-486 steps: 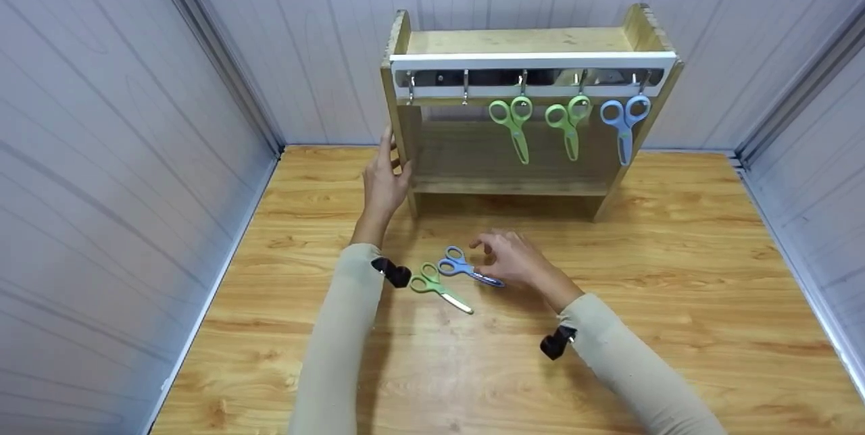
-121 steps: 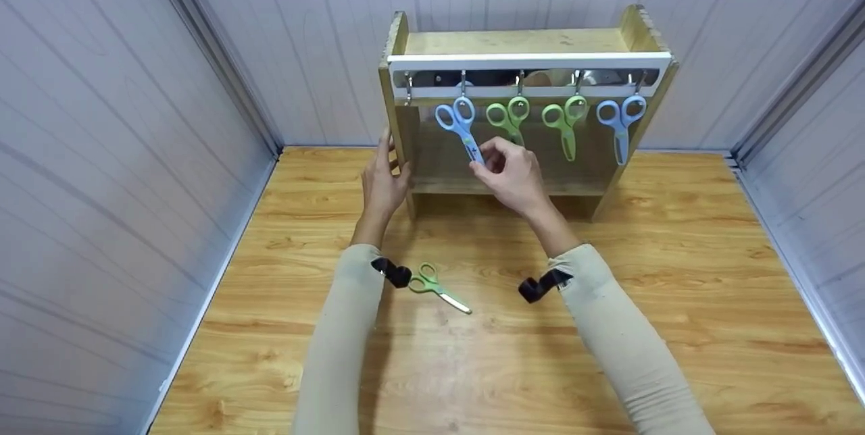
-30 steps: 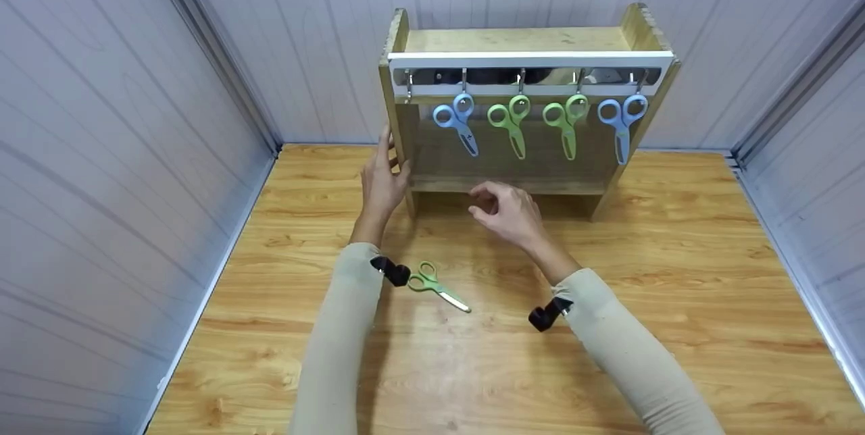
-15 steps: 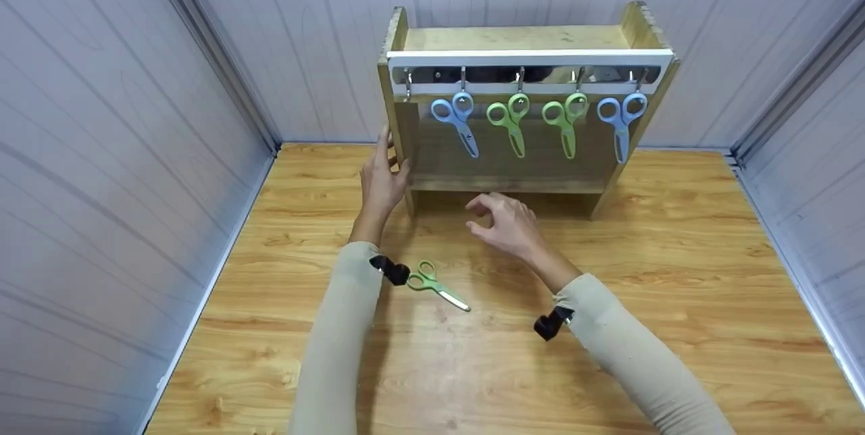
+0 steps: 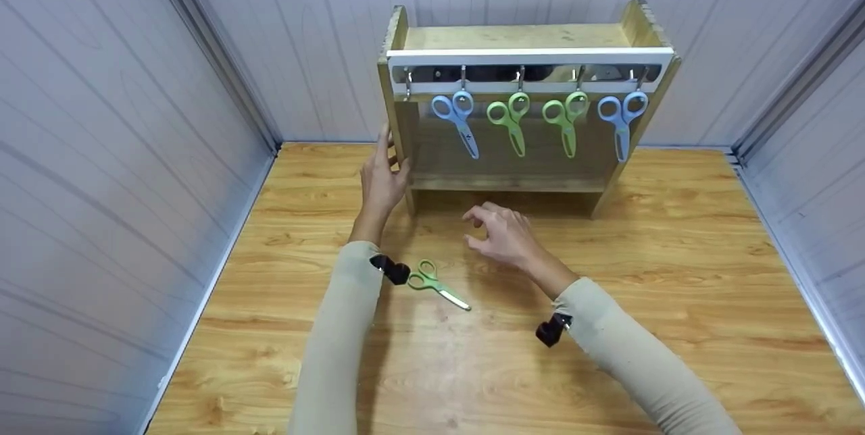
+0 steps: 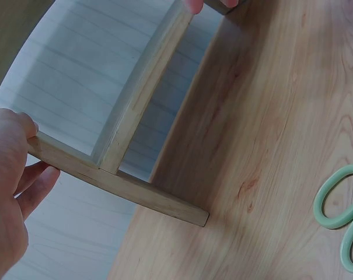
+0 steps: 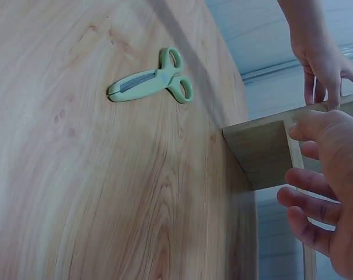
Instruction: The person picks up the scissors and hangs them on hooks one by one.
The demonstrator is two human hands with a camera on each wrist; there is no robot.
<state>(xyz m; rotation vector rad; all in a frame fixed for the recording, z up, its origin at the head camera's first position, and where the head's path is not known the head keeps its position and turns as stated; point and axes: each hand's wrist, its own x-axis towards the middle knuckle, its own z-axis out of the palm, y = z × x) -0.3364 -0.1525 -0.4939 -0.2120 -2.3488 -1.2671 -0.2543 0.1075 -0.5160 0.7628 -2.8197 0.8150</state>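
My left hand (image 5: 383,182) grips the left side panel of a wooden shelf (image 5: 507,185), its thumb and fingers on either side of the edge in the left wrist view. My right hand (image 5: 503,234) is over the table in front of the shelf, fingers loosely bent and holding nothing. Green scissors (image 5: 436,284) lie on the table between the forearms, blades toward the lower right. On the shelf's hook rail (image 5: 432,57) hang blue scissors (image 5: 459,121), green scissors (image 5: 511,121), a second green pair (image 5: 566,123) and blue scissors (image 5: 622,123) at the right end.
The leftmost hook (image 5: 408,84) on the rail is bare. The shelf stands near the back wall (image 5: 338,36) on a wood-grain table (image 5: 709,273). Panelled walls close in on the left and right. Each wrist carries a small black camera.
The blue scissors went from the table to the second hook, in my right hand's hold. That hand has since let go and come down toward the table. The left hand stays put.
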